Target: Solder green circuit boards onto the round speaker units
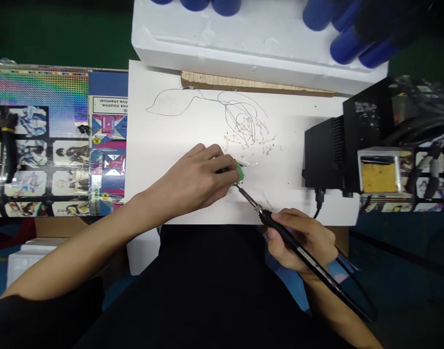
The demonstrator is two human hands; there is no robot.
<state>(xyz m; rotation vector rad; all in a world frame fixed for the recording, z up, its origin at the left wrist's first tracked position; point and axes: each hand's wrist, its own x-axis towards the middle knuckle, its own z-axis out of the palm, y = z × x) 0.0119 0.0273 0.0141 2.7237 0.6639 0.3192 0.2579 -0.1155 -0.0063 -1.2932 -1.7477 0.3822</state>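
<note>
Clothing (210, 286), black, fills six o'clock, nearest, with directions read from the green piece and twelve pointing away from the person. At between four and five, the right hand (307, 240) is wrapped around a soldering iron (290, 241), whose tip slants up to the lower edge of the green piece (240, 173); whether they touch cannot be told. That piece sits at the middle of the white table (163, 150), pinched in the fingertips of the left hand (203, 177), which reaches in from nine and partly hides it.

Well apart at three stands a small holder with a yellow sponge (378, 178), just beside a black box (325, 152). Beyond the piece, between twelve and one, tan bits (249, 138) lie scattered, partly under a tangle of thin wire (227, 103) that loops out towards eleven. Farther at twelve come a wooden strip (251, 83) and a white foam block (251, 46); blue cylinders (347, 46) stand on it between one and two.
</note>
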